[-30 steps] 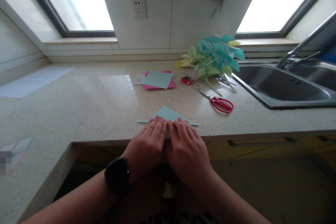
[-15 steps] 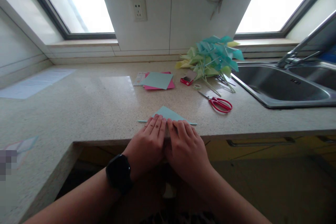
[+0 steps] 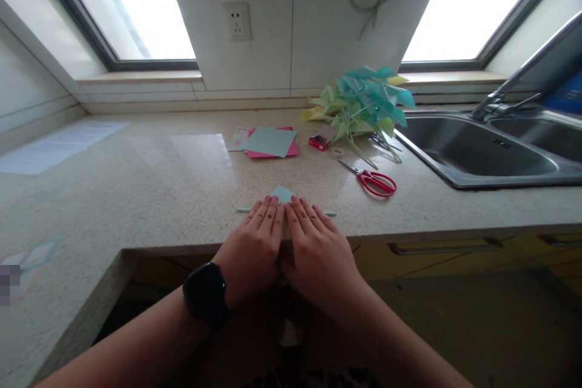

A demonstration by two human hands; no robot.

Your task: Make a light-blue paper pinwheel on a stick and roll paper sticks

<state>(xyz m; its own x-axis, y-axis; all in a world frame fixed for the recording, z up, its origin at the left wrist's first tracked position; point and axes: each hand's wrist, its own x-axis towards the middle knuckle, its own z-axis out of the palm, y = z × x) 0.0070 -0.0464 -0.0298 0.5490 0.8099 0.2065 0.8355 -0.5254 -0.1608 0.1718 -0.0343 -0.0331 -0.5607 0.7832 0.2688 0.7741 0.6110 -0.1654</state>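
The fingers [image 3: 273,218] of the left hand [image 3: 254,248] lay flat and close together, pressed down on a folded sheet of light blue paper [image 3: 282,194]. The fingers [image 3: 305,217] of the right hand [image 3: 318,251] lay in the same way, flat and close together on the same sheet, and the two hands touched each other side by side. Most of the paper was hidden under the fingers; only its pointed top showed just beyond the fingertips, and two thin corners came out to the left and to the right. The paper lay on the speckled beige stone desk [image 3: 159,182], near its front edge. A black watch [image 3: 205,296] sat on the left wrist.

Farther back on the desk lay a small stack of pink and blue paper sheets [image 3: 269,142], a small red box [image 3: 319,142] and red-handled scissors [image 3: 373,182]. A heap of green, yellow and blue paper pinwheels [image 3: 364,103] lay beside the steel sink [image 3: 477,151].
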